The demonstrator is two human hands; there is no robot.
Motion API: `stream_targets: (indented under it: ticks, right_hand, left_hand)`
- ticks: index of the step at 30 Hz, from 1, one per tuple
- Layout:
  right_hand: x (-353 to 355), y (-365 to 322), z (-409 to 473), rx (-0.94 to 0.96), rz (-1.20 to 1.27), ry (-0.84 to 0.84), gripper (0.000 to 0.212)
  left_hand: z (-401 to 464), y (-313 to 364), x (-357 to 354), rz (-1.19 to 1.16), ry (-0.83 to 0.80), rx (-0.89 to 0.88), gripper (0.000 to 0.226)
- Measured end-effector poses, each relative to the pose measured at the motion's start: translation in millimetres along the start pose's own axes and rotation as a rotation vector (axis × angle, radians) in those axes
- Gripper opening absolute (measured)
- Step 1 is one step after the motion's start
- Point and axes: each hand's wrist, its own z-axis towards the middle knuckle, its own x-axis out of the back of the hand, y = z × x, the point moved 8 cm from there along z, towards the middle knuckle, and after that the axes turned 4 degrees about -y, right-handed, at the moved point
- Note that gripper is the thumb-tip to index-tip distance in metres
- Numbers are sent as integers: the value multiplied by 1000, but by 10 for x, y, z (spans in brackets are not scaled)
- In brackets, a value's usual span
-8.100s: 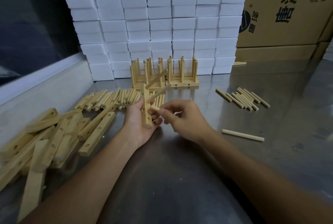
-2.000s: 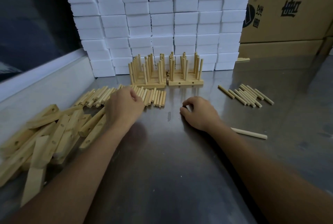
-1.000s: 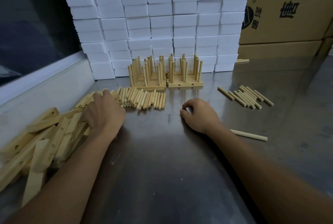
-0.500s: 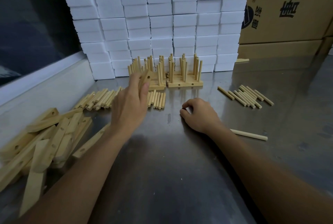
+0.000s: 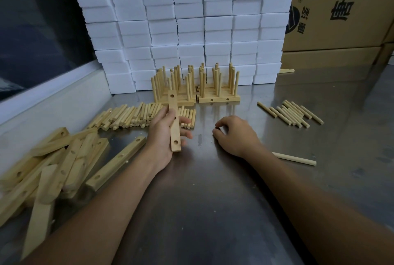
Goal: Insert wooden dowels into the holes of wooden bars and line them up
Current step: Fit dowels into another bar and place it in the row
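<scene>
1 bar (image 5: 174, 124) now gripped in left hand (image 5: 164, 134), right hand (image 5: 233, 134) unmoved, loosely curled, empty

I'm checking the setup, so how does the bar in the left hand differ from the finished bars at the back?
The bar in the left hand is lifted, its holes empty. The finished bars lie on the table, holding upright dowels. Both are pale wood.

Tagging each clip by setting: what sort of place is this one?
Probably a small workshop or packing bench: a steel worktable, heaps of drilled wooden bars and dowels, stacked white boxes and printed cartons behind.
</scene>
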Motion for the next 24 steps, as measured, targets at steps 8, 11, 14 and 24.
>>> stream_targets:
  ticks: [8,11,14,24]
  right_hand:
    - [22,-187,-78,116,-116,54,32]
    - [44,-363,-152,221,-109,112,34]
    - [-21,-512,-205,286,-93,108,35]
    - [-160,-490,79,48,-87,113,33]
  left_hand:
    - [6,-64,61,-192,43,97,30]
    - [18,-75,77,-207,58,91,34]
    - [21,-92,94,-207,66,98,33]
    - [36,-105,104,-243,80,98,30]
